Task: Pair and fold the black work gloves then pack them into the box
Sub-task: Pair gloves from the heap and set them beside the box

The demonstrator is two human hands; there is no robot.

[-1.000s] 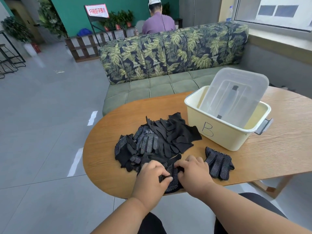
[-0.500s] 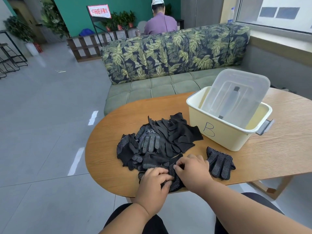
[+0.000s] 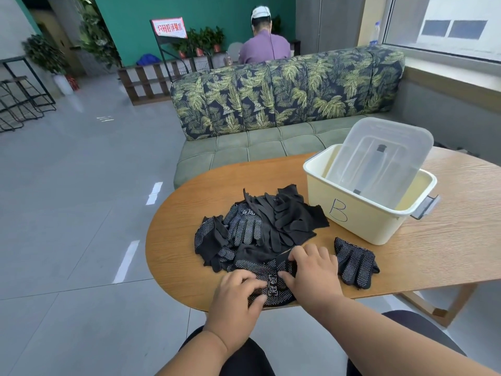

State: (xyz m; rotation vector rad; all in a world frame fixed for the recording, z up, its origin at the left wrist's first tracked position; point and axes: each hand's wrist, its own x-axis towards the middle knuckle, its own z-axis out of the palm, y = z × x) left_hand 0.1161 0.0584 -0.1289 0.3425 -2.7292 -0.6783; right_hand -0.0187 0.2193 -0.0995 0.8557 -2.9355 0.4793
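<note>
The right hand [image 3: 311, 272] lay over the glove being folded [image 3: 271, 287], fingers curled and its tips pinching the cloth near the white logo patch, seemingly to pin the cuff end flat; the left hand [image 3: 238, 291] met it from the other side, fingers bent onto the dotted palm and thumb hooked under the near edge, gripping it, probably to line one glove upon its mate before the fold; that glove sat at the near rim of the desk [image 3: 189, 210], the side of the box [image 3: 360, 213] nearest the person, close enough to be worked without reaching; just beyond the hands the pile of gloves [image 3: 260, 229] lay heaped and unsorted, short of the box and to its left; a single dotted glove [image 3: 355, 264] rested apart, directly in front of the box, perhaps set aside to await its partner; the box, marked B, stood open with its clear lid [image 3: 379, 158] propped slanting inside it, leaving room, I judged, for pairs to drop in; no gloves could be seen packed there, so the work looked barely begun.
</note>
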